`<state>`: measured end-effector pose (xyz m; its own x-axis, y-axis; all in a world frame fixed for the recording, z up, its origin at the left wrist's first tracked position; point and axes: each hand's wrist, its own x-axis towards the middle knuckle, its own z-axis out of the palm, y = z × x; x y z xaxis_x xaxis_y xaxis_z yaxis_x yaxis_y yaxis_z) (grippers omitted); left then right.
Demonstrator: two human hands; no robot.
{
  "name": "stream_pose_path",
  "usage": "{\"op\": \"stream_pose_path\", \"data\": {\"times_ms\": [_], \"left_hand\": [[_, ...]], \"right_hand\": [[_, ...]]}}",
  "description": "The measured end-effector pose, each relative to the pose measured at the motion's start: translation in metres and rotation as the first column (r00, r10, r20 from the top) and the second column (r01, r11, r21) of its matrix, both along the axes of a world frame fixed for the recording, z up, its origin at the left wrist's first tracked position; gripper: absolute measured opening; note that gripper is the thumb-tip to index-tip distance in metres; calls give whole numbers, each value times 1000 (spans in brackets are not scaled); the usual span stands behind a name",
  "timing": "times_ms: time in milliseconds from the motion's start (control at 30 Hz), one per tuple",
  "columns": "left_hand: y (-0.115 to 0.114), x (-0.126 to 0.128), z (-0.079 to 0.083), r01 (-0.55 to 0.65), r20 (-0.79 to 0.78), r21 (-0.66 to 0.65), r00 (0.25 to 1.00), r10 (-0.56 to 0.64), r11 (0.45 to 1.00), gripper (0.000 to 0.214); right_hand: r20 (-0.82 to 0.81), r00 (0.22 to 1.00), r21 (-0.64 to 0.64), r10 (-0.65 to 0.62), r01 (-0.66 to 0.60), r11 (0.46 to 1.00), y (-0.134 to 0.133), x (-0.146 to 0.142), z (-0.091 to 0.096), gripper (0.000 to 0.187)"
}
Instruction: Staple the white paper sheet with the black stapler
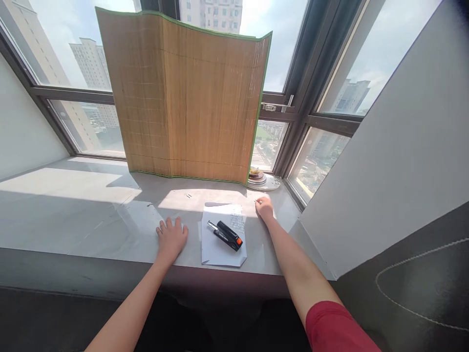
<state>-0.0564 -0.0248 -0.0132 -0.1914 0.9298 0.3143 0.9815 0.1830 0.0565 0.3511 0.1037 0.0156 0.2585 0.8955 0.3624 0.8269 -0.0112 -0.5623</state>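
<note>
My left hand (171, 238) rests palm down on the white window sill (91, 222), fingers spread and nothing held. To the right, my right hand (264, 207) is closed on the sill, its fingertips pinched around something too small to make out. Between the hands lie white papers (216, 254), with dark printing or drawing at the upper right. On top of them lies a black stapler (229, 236) with an orange patch; its two long parts are spread apart, and a silver piece shows at the far left end. A few tiny staple-like bits (188, 196) lie beyond the papers.
A bamboo mat (198, 107) with green edging stands upright against the window behind the papers. Stacked plates (264, 182) sit by its lower right corner. A slanted white wall (395, 146) bounds the right side, with a beaded cord (394, 298) below it.
</note>
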Motion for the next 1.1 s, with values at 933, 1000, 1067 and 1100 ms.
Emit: {"op": "stream_pose_path", "data": {"times_ms": [933,1000,1067,1100], "left_hand": [[141,-11,11,276,211,-31,941,-264,961,64],[137,-10,10,297,200,-33,937,-285,954,61],[129,-8,11,312,189,-26,934,-302,950,55],[123,-8,12,316,183,-19,934,-308,948,51]], "right_hand": [[378,925,-219,34,53,974,-85,-15,-33,19],[373,927,-219,35,51,974,-86,-16,-32,20],[370,928,-216,36,48,975,-87,-16,-30,20],[370,928,-214,35,48,976,-87,-16,-30,20]]}}
